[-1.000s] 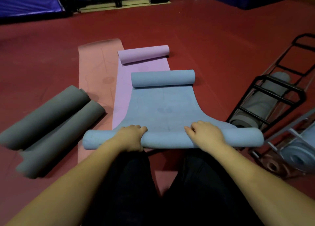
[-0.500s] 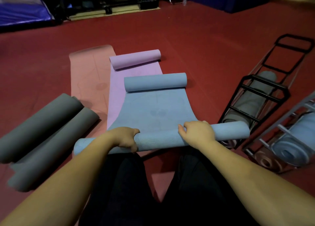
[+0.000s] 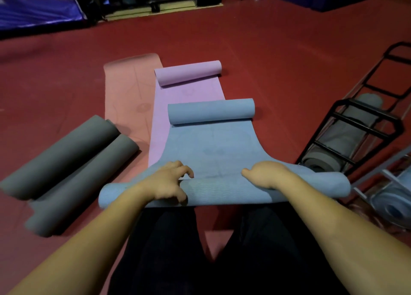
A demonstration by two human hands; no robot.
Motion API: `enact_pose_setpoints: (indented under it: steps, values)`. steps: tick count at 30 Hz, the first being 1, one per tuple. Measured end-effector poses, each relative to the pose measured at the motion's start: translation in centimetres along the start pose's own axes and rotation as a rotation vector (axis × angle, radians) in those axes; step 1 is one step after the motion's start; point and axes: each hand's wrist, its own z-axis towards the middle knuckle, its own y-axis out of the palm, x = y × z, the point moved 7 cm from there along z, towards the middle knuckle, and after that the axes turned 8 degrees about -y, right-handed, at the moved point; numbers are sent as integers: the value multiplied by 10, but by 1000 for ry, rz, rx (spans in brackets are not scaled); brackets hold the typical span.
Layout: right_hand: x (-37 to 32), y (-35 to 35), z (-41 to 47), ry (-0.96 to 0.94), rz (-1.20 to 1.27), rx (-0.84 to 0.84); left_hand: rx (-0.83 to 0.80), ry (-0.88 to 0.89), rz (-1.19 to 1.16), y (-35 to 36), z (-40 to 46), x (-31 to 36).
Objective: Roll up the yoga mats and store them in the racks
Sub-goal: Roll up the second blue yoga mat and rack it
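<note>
Left hand (image 3: 165, 184) and right hand (image 3: 265, 174): each grip curled over the near roll of the blue mat (image 3: 213, 152), holding the coil tight. Unrolled sheet lies ahead of both grips; rack (image 3: 349, 139) sits right of the right grip.

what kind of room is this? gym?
Probably a gym or yoga studio. A red padded floor runs wall to wall, several yoga mats lie on it, among them a blue mat half rolled, and black wire racks at the right hold rolled mats. Blue crash pads sit at the back.
</note>
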Motion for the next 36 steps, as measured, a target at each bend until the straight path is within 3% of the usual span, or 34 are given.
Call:
enact_pose_setpoints:
  steps: [2, 5, 10, 12, 15, 20, 23, 28, 32, 34, 36]
  values:
    - [-1, -1, 6, -16, 51, -85, 172, 57, 25, 2, -12, 0]
    - [-6, -3, 15, -48, 137, -172, 454, 81, 302, 22, -28, 3]
    - [-5, 3, 31, -53, 135, -190, 591, -21, 500, 35, -17, 0]
    - [-4, -3, 33, -85, 92, -18, 584, -34, 469, 25, -13, 0]
    - [-7, -23, 17, -133, 41, 359, 412, -36, 421, 17, -2, 1]
    - [-5, -10, -13, -116, 3, 663, 165, -42, 304, 5, 18, -1]
    - [-10, 12, -30, -141, -71, 753, -9, -71, 235, 3, 31, -6]
    - [-5, 12, -21, -33, -95, 733, -191, -98, 101, 3, 47, -7]
    - [-2, -1, -6, 13, -112, 697, -146, -121, 48, 5, 51, -10]
    - [-2, -3, -1, 2, -106, 650, 13, -78, 110, 4, 45, -14]
    - [-4, -7, 4, 5, -128, 589, 280, 12, 236, 9, 35, -14]
